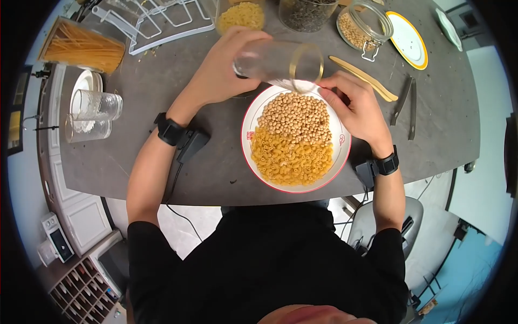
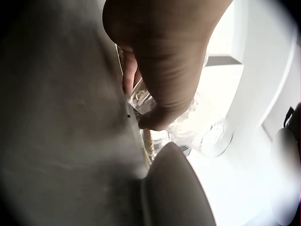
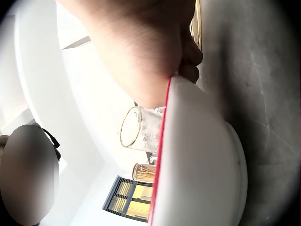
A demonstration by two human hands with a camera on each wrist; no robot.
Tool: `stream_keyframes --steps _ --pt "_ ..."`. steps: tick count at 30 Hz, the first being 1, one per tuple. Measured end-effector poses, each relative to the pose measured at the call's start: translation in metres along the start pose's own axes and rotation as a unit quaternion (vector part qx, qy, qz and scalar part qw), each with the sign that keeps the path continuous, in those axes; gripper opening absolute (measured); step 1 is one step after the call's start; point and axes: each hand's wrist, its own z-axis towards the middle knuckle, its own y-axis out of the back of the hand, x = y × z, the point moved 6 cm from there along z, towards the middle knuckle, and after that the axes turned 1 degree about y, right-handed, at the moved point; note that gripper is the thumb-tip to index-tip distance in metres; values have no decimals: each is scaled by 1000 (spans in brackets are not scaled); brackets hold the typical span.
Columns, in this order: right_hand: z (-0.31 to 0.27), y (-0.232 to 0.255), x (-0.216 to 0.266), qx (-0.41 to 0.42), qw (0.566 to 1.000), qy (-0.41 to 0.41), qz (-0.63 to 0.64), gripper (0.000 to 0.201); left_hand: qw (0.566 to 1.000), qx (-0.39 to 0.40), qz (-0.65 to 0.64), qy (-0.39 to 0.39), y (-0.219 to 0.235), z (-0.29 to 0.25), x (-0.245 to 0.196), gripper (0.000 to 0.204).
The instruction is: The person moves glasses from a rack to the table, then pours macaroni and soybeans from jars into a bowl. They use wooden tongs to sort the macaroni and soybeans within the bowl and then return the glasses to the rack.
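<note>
My left hand grips a clear drinking glass with a gold rim. The glass is tipped on its side, its mouth facing right, above the far edge of a white red-rimmed bowl. Chickpeas fill the far half of the bowl, and small yellow macaroni the near half. At the bowl's far right rim, my right hand holds the edge with thumb inside and curled fingers outside. The right wrist view shows those fingers against the bowl's outer wall.
Behind stand a jar of chickpeas, a dark-filled container, a pasta container and a white rack. Wooden tongs and metal tongs lie right. Two glasses and a spaghetti box are left.
</note>
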Motion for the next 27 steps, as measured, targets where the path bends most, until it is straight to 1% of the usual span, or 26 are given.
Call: stream_keyframes --steps 2,3,4,6,8,10,11,12,14,15,16,18,21,22,24,27 --pt "-2 6 7 -55 997 29 -49 10 997 -20 -36 -59 -5 3 -5 65" --pt "-3 10 11 -71 993 43 -86 9 997 -26 -40 -56 -5 3 -1 65" --pt "-5 10 14 -62 993 42 -88 9 996 -28 -60 -65 -5 2 1 64" --pt "-6 13 25 -48 991 65 -109 9 993 -38 -81 -71 -5 0 4 62" --pt "-4 9 37 -22 991 76 -112 11 990 -47 -127 -27 -4 0 12 62" --pt "1 -2 49 30 988 107 -111 13 988 -45 -145 -20 -3 0 14 63" --pt "3 -7 53 77 981 110 -139 22 986 -40 -160 -15 -5 -1 16 63" --pt "5 -9 58 78 981 108 -137 22 986 -39 -162 -13 -6 -1 16 63" --pt "8 -22 71 112 963 126 -209 30 986 -47 -161 -27 -4 1 15 64" --pt "7 -28 72 110 953 138 -247 35 986 -49 -158 -28 -3 2 15 64" --pt "7 -33 74 111 952 140 -247 35 987 -49 -151 -25 -3 2 14 65" --pt "8 -42 72 128 942 106 -292 33 988 -51 -145 -20 -3 1 14 65" --pt "6 -42 64 119 953 89 -265 31 988 -53 -140 -28 -2 2 14 65" --pt "6 -42 59 122 953 87 -265 31 991 -49 -121 -39 -2 2 14 63" --pt "5 -38 56 102 959 132 -231 24 992 -46 -105 -45 -3 1 16 63" --pt "6 -29 53 105 969 112 -191 21 992 -42 -106 -46 -2 1 13 63"
